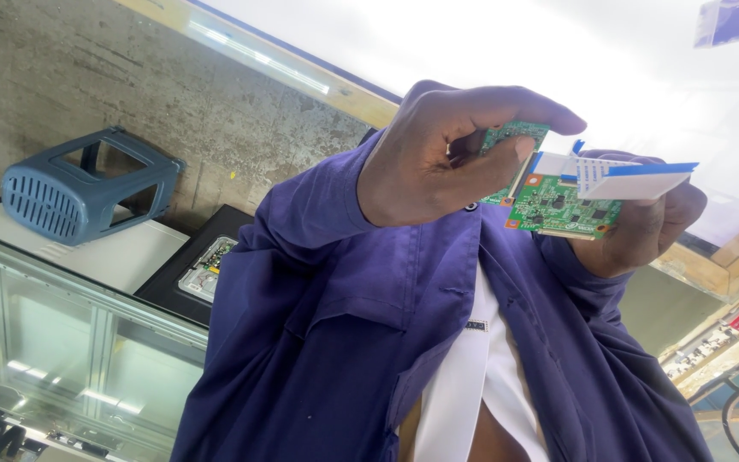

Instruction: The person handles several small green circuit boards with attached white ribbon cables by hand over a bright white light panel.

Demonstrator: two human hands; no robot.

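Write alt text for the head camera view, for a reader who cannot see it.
Two hands hold a small green circuit board with white flat ribbon cables, blue at the tips, in front of a dark blue work jacket. The left hand pinches one end; the right hand supports the other.

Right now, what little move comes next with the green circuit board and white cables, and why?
Probably the right hand should pinch the white, blue-tipped flat cables near the green circuit board; the left hand grips its other end, and they stick out loose.
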